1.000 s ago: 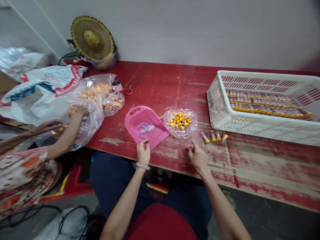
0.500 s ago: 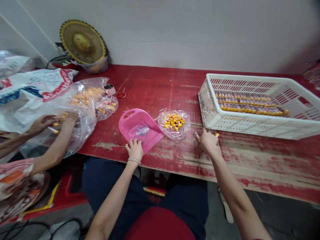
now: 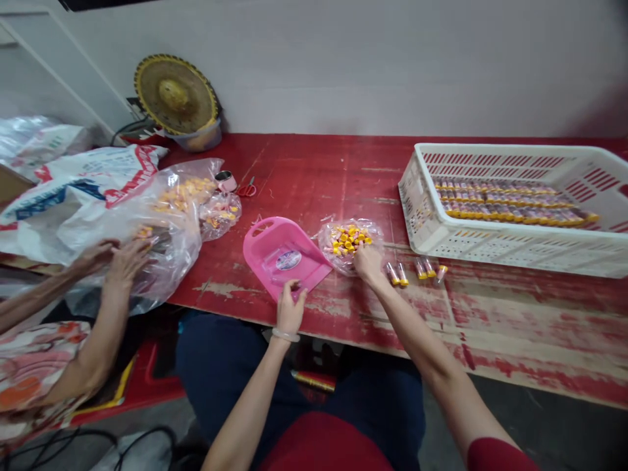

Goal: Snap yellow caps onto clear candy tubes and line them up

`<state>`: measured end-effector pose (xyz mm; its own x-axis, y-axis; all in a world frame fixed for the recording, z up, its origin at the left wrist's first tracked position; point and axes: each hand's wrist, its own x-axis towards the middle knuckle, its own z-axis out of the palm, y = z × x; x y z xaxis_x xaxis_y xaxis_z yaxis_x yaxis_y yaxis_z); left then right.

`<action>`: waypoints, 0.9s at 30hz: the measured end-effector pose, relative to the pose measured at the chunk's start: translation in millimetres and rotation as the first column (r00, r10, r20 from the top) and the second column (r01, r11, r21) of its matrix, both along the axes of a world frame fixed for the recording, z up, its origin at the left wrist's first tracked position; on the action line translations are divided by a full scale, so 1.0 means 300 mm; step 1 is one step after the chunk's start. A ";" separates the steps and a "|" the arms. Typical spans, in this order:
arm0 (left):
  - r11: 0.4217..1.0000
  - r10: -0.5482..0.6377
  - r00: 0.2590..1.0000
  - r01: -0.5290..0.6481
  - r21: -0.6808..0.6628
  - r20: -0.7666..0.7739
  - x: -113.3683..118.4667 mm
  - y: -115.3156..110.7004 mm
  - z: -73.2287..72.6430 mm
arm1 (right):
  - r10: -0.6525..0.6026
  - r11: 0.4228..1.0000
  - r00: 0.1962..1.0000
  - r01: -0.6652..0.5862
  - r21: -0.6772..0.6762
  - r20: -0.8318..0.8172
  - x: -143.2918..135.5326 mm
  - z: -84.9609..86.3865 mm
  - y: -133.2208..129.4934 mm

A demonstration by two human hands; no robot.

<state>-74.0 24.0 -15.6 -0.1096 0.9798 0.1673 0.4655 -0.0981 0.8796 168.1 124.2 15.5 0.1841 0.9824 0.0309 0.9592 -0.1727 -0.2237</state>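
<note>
My left hand is over the front edge of a pink dustpan, its fingers curled toward the thumb. Whatever it may hold is too small to make out; something clear lies in the pan. My right hand reaches into a clear plastic bag of small yellow-and-pink caps. Its fingers are bunched together and their tips are hidden among the caps. Right of that hand, several clear tubes with yellow ends lie on the red table.
A white crate with rows of capped tubes stands at the right. To the left, a co-worker's hands work at a large clear bag. Red scissors, a pink cup and a round yellow-rimmed disc are farther back.
My right hand has left the tubes by the crate and moved left to the caps. The tubes lie loose on the table. My left hand has drawn back slightly, fingers more curled.
</note>
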 end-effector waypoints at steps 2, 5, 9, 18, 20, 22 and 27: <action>0.998 -0.065 0.995 0.064 0.010 0.076 0.027 -0.020 0.003 | -0.013 0.995 0.981 0.032 0.097 -0.191 0.027 0.009 -0.065; 0.989 -0.146 0.983 0.145 0.015 0.108 0.074 -0.041 0.019 | 0.030 0.993 0.715 0.059 0.104 -0.699 0.049 0.014 -0.217; 0.956 -0.293 0.949 0.294 0.009 0.115 0.130 -0.061 0.047 | -0.050 0.999 0.292 0.002 -0.052 -0.955 0.013 -0.002 -0.388; 0.943 -0.290 0.938 0.314 -0.109 0.190 0.166 -0.102 0.035 | -0.169 0.986 0.026 0.001 -0.169 -0.985 -0.081 -0.058 -0.425; 0.937 -0.271 0.926 0.317 -0.149 0.264 0.163 -0.106 0.034 | -0.204 0.978 -0.087 0.017 -0.206 -0.975 -0.096 -0.071 -0.433; 0.925 -0.281 0.905 0.344 -0.160 0.318 0.159 -0.106 0.038 | -0.210 0.975 -0.183 0.037 -0.221 -0.960 -0.106 -0.082 -0.447; 0.933 -0.264 0.892 0.332 -0.137 0.368 0.154 -0.098 0.051 | -0.191 0.973 -0.295 0.066 -0.220 -0.936 -0.119 -0.096 -0.487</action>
